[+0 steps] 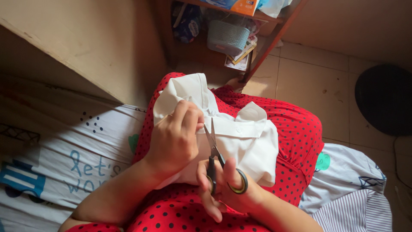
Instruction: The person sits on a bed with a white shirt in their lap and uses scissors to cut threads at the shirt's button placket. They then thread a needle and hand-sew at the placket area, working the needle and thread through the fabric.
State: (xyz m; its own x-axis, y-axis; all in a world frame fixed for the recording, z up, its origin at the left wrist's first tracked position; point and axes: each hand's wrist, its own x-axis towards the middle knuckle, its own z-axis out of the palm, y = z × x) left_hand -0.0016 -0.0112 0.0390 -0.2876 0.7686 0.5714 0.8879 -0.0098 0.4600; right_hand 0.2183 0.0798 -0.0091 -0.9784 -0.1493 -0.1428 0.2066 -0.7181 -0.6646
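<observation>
Head view | left hand [174,137] grips white shirt [240,141] on lap | right hand [223,187] holds scissors [214,154] at shirt

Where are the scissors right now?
In the head view, the scissors are at centre frame, handles in the right hand, blades pointing up over the white shirt on the lap, just right of the left hand gripping the fabric.

scissor tips [210,129] hidden behind left-hand fingers [189,112], shelf box [240,6] cut off
</observation>
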